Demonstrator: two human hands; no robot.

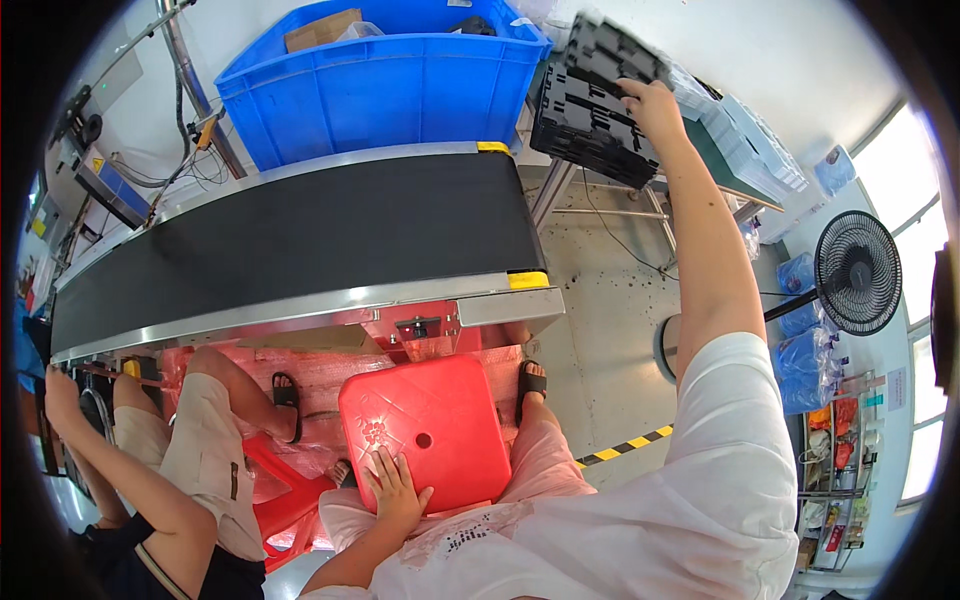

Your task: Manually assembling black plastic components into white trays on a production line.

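Observation:
My right arm reaches far out to the right of the conveyor, and my right hand (652, 110) grips the edge of a black plastic tray (612, 52) with slots and raised shapes. This tray is tilted and slightly blurred. Directly below it are more black trays (590, 120), apparently stacked at the corner of a table; I cannot tell how many. My left hand (396, 488) lies with fingers spread on the near left edge of a red plastic stool (455, 425), which has a round hole in its seat. It holds nothing.
A black conveyor belt (330, 220) with metal edges runs across the front. Behind it stands a large blue bin (400, 95). White trays (755, 150) are stacked on the green-topped table (715, 150). A fan (858, 272) stands right. Another person's arm (130, 470) is at left.

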